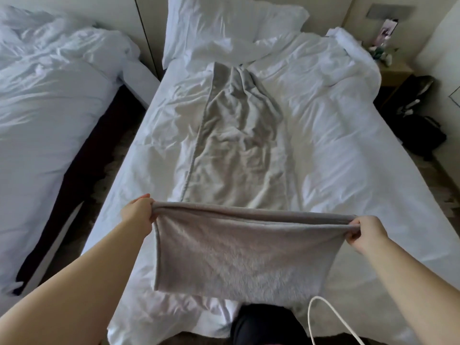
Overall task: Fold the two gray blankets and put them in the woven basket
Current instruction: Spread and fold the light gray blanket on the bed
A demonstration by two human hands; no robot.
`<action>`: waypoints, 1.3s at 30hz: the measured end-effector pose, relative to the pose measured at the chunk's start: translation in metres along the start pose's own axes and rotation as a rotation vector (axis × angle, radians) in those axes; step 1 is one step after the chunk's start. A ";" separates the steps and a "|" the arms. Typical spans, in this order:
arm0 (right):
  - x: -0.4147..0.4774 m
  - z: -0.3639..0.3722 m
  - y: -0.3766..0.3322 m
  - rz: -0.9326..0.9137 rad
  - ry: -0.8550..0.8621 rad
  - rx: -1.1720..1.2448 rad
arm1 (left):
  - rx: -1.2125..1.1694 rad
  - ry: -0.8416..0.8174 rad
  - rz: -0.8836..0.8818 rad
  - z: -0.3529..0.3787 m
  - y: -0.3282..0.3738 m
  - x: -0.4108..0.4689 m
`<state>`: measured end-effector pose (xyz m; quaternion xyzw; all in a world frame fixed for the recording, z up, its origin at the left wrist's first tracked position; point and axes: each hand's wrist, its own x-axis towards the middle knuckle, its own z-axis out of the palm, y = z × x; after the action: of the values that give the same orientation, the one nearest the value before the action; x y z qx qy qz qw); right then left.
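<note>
Reaching forward with both arms, pinching blanket (249,250) at its upper left corner with left hand (138,211), upper right with right hand (368,232).

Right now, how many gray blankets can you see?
2. The folded blanket hangs between left hand and right hand; the rumpled blanket lies lengthwise on the bed. Others could be hidden.

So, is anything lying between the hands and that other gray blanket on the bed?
Nothing visible does. The spread blanket lies open on the white sheet. But the left hand and right hand both grip the folded blanket, so they are occupied. No basket is in view.
</note>
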<state>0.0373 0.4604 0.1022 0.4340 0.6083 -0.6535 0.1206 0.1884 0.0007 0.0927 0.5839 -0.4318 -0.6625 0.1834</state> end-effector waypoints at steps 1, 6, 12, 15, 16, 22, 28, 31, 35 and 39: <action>0.015 0.014 -0.005 0.006 0.016 -0.031 | 0.002 0.017 -0.011 0.013 -0.001 0.013; 0.093 0.070 -0.009 0.072 0.038 -0.003 | 0.077 -0.086 -0.051 0.059 -0.025 0.073; 0.141 0.094 0.022 0.119 0.056 -0.150 | 0.232 0.027 -0.164 0.070 -0.073 0.106; 0.148 0.086 0.044 0.134 0.040 -0.215 | 0.403 0.071 -0.102 0.060 -0.090 0.109; 0.148 0.082 0.050 0.140 0.031 -0.226 | 0.468 0.068 -0.081 0.055 -0.091 0.109; 0.127 0.054 0.087 0.053 -0.011 -0.413 | 0.713 -0.060 -0.126 0.018 -0.100 0.091; 0.083 0.009 0.136 -0.016 -0.149 -0.510 | 0.840 -0.276 -0.266 -0.042 -0.116 0.050; 0.061 -0.014 0.159 0.001 -0.140 -0.496 | 0.855 -0.361 -0.409 -0.071 -0.128 0.026; 0.038 -0.040 0.186 0.125 -0.097 -0.455 | 0.773 -0.396 -0.447 -0.096 -0.150 0.009; 0.017 -0.048 0.195 0.313 -0.093 -0.408 | 0.498 -0.286 -0.490 -0.097 -0.160 0.001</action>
<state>0.1811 0.4644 -0.0390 0.4591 0.6470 -0.5096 0.3330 0.3204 0.0547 -0.0284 0.5980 -0.4485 -0.6364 -0.1902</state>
